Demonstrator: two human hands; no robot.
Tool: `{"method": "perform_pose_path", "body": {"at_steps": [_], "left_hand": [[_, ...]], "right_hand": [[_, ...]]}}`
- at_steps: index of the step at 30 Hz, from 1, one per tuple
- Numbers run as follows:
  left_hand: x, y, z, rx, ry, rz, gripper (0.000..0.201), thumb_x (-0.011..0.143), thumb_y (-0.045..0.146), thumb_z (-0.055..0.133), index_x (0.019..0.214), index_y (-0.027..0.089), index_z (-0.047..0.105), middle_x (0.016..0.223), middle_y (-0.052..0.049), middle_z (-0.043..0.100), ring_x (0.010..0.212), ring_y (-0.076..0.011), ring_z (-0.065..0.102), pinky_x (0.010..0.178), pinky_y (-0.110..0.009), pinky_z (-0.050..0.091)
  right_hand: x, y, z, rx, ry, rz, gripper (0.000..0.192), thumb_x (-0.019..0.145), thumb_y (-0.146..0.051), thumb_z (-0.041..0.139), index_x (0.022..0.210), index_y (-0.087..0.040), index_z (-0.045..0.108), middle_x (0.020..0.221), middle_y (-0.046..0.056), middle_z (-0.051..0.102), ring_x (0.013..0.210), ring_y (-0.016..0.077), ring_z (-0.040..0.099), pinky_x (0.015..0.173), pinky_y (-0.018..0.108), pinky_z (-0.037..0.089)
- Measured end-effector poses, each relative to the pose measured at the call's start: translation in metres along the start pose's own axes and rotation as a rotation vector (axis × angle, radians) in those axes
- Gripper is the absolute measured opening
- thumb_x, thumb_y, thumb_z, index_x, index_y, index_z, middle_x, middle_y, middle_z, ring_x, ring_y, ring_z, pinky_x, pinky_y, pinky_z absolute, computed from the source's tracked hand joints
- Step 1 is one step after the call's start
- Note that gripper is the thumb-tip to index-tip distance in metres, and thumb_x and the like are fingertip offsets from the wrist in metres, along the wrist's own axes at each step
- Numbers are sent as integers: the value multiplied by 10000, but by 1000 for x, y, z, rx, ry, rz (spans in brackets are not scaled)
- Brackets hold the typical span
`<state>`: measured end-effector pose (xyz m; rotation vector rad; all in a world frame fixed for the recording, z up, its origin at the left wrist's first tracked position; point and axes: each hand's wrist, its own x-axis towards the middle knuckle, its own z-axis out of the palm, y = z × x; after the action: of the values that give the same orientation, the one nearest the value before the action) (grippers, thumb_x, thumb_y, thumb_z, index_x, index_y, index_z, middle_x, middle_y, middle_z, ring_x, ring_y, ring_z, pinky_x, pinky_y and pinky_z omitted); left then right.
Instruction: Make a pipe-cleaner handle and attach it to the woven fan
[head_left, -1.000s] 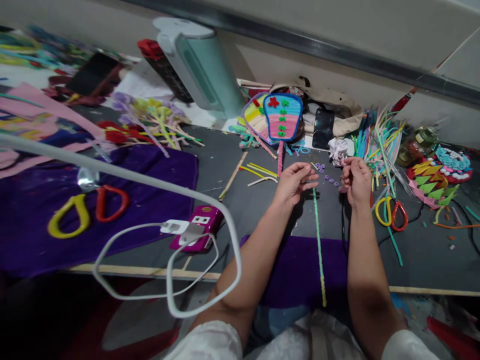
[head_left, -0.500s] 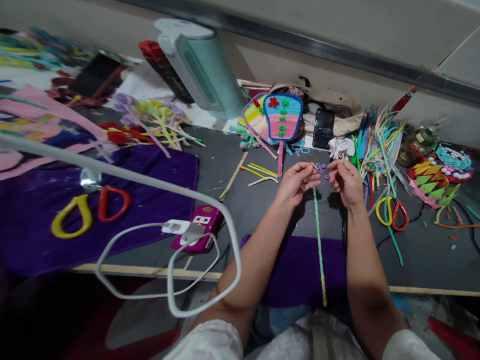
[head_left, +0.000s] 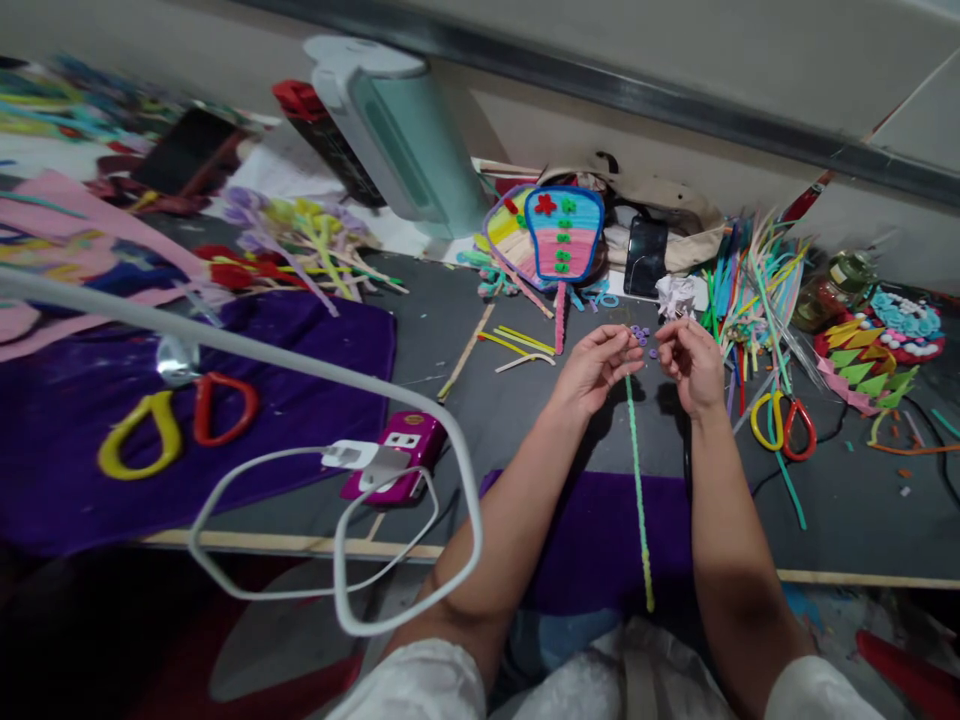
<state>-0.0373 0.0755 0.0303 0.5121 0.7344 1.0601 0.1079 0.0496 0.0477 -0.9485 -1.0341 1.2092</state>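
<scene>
My left hand (head_left: pixel 600 365) is above the table, thumb and fingertips pinched together. What sits in the pinch is too small to make out. From beneath its fingers a long twisted green-and-yellow pipe cleaner strip (head_left: pixel 637 480) runs toward me; whether the fingers hold its upper end is hidden. A short gap to the right, my right hand (head_left: pixel 691 365) is closed in a pinch too, its fingertips facing the left ones. Anything between them is too fine to name. Small purple pieces (head_left: pixel 640 335) lie on the table between the hands. Under the strip's lower part is a purple cloth (head_left: pixel 585 540).
Left stand yellow-and-red-handled scissors (head_left: pixel 142 435), a magenta socket block (head_left: pixel 409 445) and a looping white cable (head_left: pixel 480 500). Behind are a pale green jug (head_left: pixel 420 140) and a colourful fan-shaped craft piece (head_left: pixel 564 235). Rightward lie more scissors (head_left: pixel 766 420) and a pipe cleaner bundle (head_left: pixel 750 290).
Both hands stay nearly in place, still pinched, with the left fingers shifted very slightly. The view has moved a little; the strip lies as before.
</scene>
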Motion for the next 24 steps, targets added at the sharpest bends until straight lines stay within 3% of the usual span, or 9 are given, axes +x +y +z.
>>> {"method": "perform_pose_path", "body": {"at_steps": [10, 14, 18, 20, 24], "left_hand": [[1, -4, 1, -16, -59, 4, 190, 715, 177, 764, 825, 145, 612, 771, -5, 687, 691, -107, 673, 683, -242, 575], [0, -9, 2, 48, -161, -52, 273, 639, 209, 820, 798, 142, 609, 750, -3, 666, 710, -125, 669, 680, -272, 581], [-1, -9, 0, 139, -226, -88, 317, 597, 255, 844, 776, 138, 611, 716, 3, 639, 696, -130, 653, 701, -307, 576], [-1, -4, -3, 232, -192, -25, 326, 612, 283, 836, 828, 140, 639, 766, -11, 656, 719, -132, 655, 713, -300, 566], [-1, 14, -9, 334, -40, 274, 362, 665, 365, 801, 943, 178, 664, 933, -37, 691, 868, -151, 672, 747, -256, 539]], "right_hand": [[5, 14, 11, -89, 218, -34, 313, 819, -492, 560, 877, -198, 651, 684, -21, 586, 463, 53, 421, 387, 175, 267], [6, 23, 15, -256, 213, -112, 295, 798, -464, 609, 886, -189, 671, 790, 8, 639, 632, 99, 536, 556, 214, 430], [3, 22, 14, -425, 190, -195, 225, 798, -390, 614, 781, -169, 655, 742, 6, 624, 685, 123, 540, 655, 247, 446], [1, 18, 14, -487, 192, -201, 221, 814, -375, 589, 757, -167, 639, 691, -6, 596, 637, 117, 512, 620, 241, 417], [-7, 9, 22, -645, 106, -183, 224, 833, -354, 559, 701, -179, 600, 600, -38, 516, 558, 104, 447, 572, 233, 352]]}}
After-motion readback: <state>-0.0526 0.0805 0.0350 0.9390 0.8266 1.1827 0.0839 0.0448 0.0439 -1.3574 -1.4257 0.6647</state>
